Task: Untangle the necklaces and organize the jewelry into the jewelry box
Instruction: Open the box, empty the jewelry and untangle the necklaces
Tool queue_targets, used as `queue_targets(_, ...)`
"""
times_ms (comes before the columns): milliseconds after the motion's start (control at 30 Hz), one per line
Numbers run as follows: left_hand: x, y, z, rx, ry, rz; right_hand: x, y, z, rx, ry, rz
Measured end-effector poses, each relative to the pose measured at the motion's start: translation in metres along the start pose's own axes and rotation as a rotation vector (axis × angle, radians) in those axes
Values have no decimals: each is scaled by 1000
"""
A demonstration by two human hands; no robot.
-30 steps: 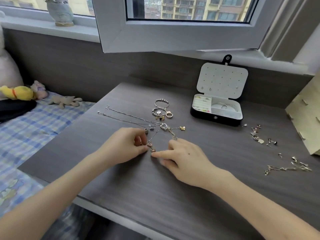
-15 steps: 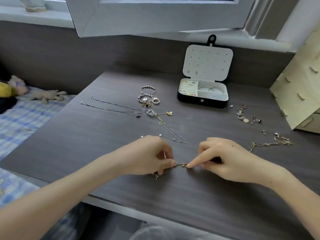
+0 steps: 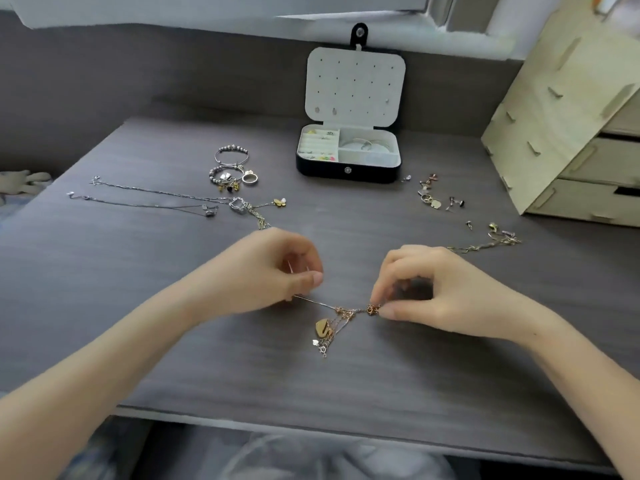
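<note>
The left hand is pinching one end of the tangle, its curled fingers hiding the grip. The right hand is pinching the other end between thumb and forefinger. The tangle is stretching between them toward the table's 6 o'clock edge, with a gold pendant trailing below. How many chains are knotted is proving hard to tell. The box is standing open at 12 o'clock, its contents blurred. The drawers at 2 o'clock are being cut off by the frame. Compared with half a second ago, the hands are sitting wider apart and the pendant is now showing.
</note>
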State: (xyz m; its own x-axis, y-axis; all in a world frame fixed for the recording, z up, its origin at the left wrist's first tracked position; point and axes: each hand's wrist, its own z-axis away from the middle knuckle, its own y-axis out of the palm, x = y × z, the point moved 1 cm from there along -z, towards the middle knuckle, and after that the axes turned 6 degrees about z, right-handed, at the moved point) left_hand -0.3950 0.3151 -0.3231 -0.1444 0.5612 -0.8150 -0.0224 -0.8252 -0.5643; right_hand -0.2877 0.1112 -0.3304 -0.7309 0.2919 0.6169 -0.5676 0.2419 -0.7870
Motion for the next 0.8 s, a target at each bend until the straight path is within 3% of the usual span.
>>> queue_targets(200, 1, 13, 7, -110, 220, -245, 7, 15, -10, -32, -93, 147)
queue_targets(367, 4, 27, 21, -24, 252, -359, -1, 11, -15, -4, -42, 222)
queue_targets(600, 2, 21, 24, 55, 106, -252, -8, 6, -17, 46, -5, 165)
queue_targets(800, -4, 3, 16, 121, -6, 131, -5, 9, -16, 2, -56, 81)
